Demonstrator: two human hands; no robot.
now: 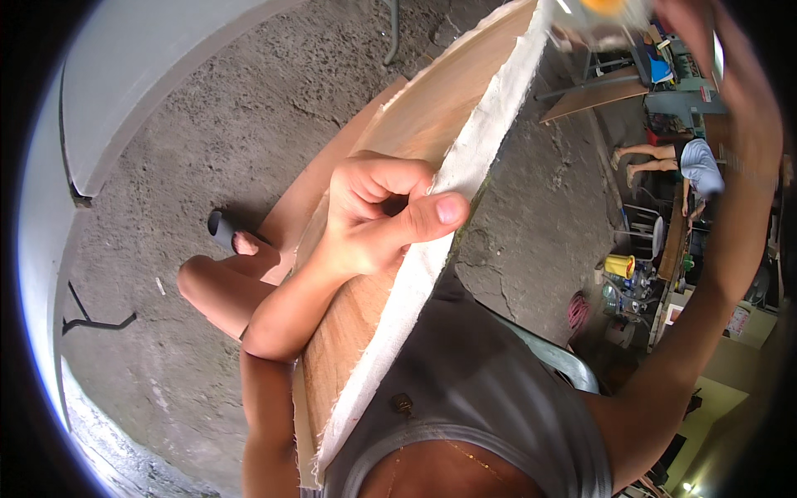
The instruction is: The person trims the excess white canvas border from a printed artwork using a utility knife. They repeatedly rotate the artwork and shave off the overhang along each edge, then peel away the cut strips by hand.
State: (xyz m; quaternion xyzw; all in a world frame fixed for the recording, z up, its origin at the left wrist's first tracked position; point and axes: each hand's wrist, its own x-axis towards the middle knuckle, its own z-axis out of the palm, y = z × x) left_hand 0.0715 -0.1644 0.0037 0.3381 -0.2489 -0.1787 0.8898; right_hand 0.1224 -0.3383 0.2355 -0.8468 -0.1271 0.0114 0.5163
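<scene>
A long wooden board [353,332] stands tilted across my lap, rising from my chest toward the upper right. White cloth [386,340] with a frayed border runs along its edge. My left hand [382,212] is closed over that edge near the middle, thumb on the cloth and fingers curled over the wooden face. High at the upper right is my right hand [697,37], smeared by motion and partly at the picture's rim. Near it, at the board's far end, is a blurred pale thing with an orange-yellow spot [604,5]; its kind and whether I hold it cannot be made out.
Rough concrete floor [191,149] surrounds my bare legs. White panels [133,91] curve along the left. At the right are another person [700,162], a plastic chair [646,232], a yellow container [619,265], bottles and a coiled pink hose or cord [579,309]. A wooden panel [594,95] leans farther off.
</scene>
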